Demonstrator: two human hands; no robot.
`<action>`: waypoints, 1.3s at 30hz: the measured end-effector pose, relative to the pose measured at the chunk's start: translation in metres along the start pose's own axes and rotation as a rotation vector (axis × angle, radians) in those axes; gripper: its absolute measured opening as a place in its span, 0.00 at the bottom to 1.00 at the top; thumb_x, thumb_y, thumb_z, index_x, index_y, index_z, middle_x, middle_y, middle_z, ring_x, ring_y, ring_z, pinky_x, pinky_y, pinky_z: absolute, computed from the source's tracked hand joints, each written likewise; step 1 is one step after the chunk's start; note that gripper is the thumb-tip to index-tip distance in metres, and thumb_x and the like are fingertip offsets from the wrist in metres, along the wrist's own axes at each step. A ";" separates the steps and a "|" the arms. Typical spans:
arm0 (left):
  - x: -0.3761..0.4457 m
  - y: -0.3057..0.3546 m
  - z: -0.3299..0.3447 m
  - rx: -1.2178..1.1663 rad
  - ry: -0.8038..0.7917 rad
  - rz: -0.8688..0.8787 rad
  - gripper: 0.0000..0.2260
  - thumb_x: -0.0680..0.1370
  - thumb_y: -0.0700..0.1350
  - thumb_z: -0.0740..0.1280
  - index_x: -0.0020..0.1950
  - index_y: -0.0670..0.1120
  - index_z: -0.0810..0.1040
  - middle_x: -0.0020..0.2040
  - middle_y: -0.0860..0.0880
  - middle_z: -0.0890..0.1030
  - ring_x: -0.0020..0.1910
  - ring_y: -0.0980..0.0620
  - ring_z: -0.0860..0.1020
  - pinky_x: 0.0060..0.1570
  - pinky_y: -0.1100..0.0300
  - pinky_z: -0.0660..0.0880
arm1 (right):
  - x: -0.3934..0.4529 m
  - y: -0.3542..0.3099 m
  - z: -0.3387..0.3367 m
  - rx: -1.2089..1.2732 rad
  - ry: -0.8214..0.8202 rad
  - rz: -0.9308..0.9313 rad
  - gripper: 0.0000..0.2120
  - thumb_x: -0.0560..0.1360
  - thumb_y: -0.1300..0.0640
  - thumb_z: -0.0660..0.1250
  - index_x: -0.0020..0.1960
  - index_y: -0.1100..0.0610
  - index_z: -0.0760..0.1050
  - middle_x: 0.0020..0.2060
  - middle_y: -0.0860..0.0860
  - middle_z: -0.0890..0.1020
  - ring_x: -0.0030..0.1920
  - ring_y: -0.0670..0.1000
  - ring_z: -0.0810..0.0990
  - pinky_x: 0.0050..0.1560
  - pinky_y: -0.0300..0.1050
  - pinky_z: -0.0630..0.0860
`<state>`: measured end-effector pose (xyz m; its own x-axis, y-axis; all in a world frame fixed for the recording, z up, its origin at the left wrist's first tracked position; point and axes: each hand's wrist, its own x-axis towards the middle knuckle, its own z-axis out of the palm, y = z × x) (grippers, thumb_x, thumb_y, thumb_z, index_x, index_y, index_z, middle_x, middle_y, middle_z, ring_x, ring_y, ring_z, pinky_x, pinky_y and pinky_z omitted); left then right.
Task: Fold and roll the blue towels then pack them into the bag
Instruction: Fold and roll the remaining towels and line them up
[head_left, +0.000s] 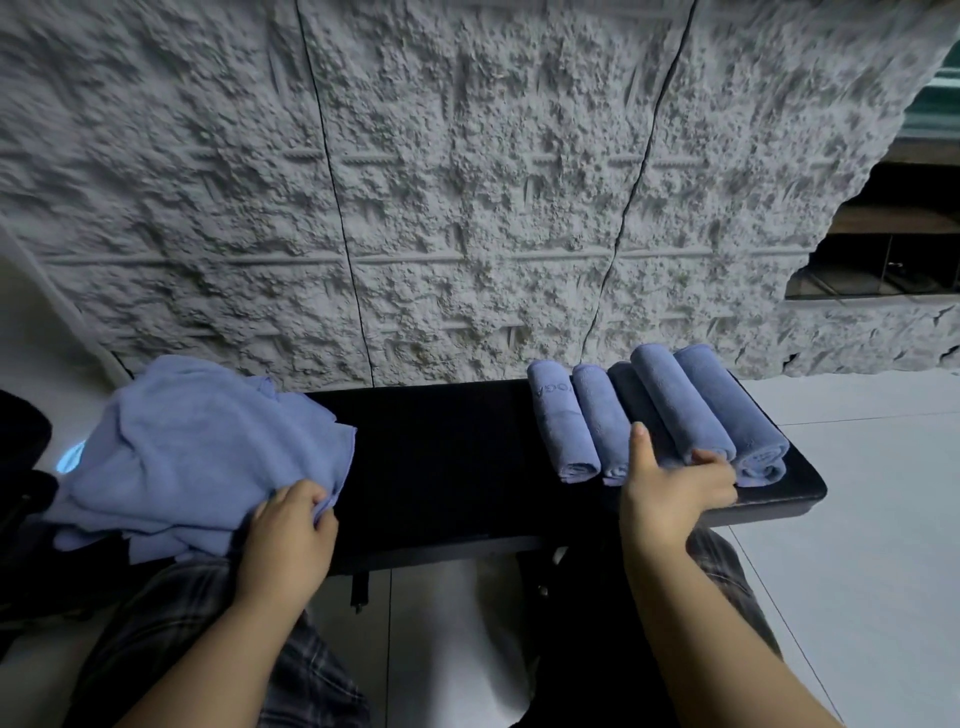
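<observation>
Left hand (291, 525) grips crumpled blue towels (208, 447), seemingly unfolded.

One rolled towel (563, 421), the one at the left end of the row, has letters pressed into the cloth. They are the same blue as the towel, so they are hard to see. The letters look like "OGA" and run along the roll. Any letter before them cannot be made out. No other words or numbers can be read.
</observation>
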<state>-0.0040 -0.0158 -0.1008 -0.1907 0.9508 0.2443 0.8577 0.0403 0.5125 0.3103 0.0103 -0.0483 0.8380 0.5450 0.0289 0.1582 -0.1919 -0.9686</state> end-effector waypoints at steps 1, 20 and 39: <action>-0.002 0.004 -0.001 -0.024 0.018 0.026 0.18 0.69 0.32 0.69 0.32 0.49 0.63 0.29 0.51 0.65 0.30 0.47 0.67 0.32 0.57 0.64 | -0.009 0.000 0.003 -0.009 -0.044 -0.065 0.25 0.72 0.55 0.72 0.58 0.68 0.64 0.59 0.63 0.64 0.60 0.57 0.63 0.61 0.40 0.62; -0.051 0.073 -0.010 -0.090 -0.162 0.445 0.09 0.74 0.56 0.63 0.50 0.55 0.68 0.46 0.56 0.75 0.37 0.56 0.77 0.30 0.60 0.74 | -0.101 0.023 0.010 -0.215 -1.117 -0.769 0.10 0.70 0.48 0.63 0.40 0.55 0.69 0.34 0.45 0.73 0.35 0.43 0.72 0.36 0.38 0.67; -0.053 0.081 -0.109 -0.355 0.173 -0.023 0.10 0.80 0.44 0.61 0.58 0.40 0.73 0.51 0.48 0.76 0.52 0.48 0.75 0.44 0.59 0.65 | -0.080 -0.066 -0.045 0.081 -0.735 -0.203 0.18 0.77 0.58 0.61 0.34 0.55 0.56 0.26 0.49 0.58 0.29 0.48 0.56 0.30 0.44 0.55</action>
<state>0.0235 -0.0966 0.0179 -0.3115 0.8837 0.3492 0.6394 -0.0769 0.7650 0.2565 -0.0569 0.0247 0.2295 0.9712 0.0640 0.2098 0.0148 -0.9776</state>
